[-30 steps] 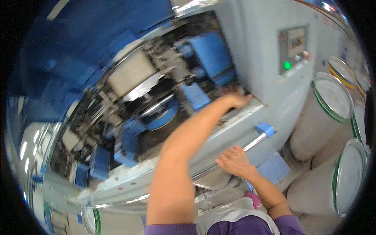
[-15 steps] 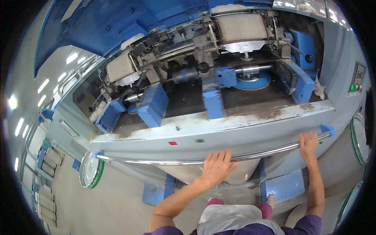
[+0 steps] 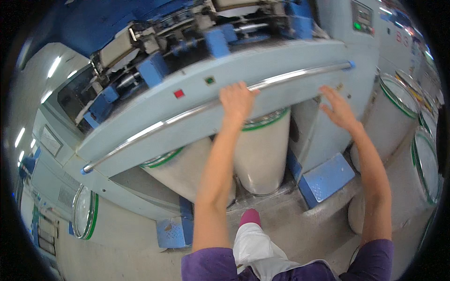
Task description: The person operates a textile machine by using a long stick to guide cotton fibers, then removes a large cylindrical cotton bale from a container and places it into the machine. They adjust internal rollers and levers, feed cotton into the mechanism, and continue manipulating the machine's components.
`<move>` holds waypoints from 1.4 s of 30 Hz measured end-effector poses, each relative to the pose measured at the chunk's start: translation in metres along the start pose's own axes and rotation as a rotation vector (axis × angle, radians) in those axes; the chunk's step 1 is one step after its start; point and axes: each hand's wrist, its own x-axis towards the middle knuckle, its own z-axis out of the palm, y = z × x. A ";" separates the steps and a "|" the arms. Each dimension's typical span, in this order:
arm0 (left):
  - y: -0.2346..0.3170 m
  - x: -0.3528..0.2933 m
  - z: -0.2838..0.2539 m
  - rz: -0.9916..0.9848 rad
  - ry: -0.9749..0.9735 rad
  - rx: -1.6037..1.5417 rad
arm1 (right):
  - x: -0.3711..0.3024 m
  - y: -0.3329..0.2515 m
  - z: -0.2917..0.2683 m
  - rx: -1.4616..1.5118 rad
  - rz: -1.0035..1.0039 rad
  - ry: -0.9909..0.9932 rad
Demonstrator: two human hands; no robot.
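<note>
A long chrome handrail (image 3: 164, 122) runs across the front of a pale blue machine (image 3: 140, 110). My left hand (image 3: 236, 104) is closed over the rail near its middle. Just below the rail's right part, my right hand (image 3: 338, 111) hangs off it, fingers spread and nothing in them. Under the machine stand two tall whitish cans with green rims: one upright can (image 3: 262, 154) behind my left forearm, and a second can (image 3: 180, 171) to its left, partly hidden by that arm.
Blue metal steps flank the cans, the right step (image 3: 328, 180) and the left step (image 3: 173, 232). More cans (image 3: 391, 122) crowd the right side. Another can (image 3: 119, 220) stands at left. A control panel (image 3: 362, 18) with a green light is at upper right.
My right hand has let go of the rail and opened. My left hand stays on the rail. The machine sits higher and more tilted in view, and the cans beneath show more.
</note>
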 end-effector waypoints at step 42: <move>0.008 -0.035 0.029 -0.173 0.407 0.356 | 0.232 0.299 -0.313 -1.346 0.207 0.581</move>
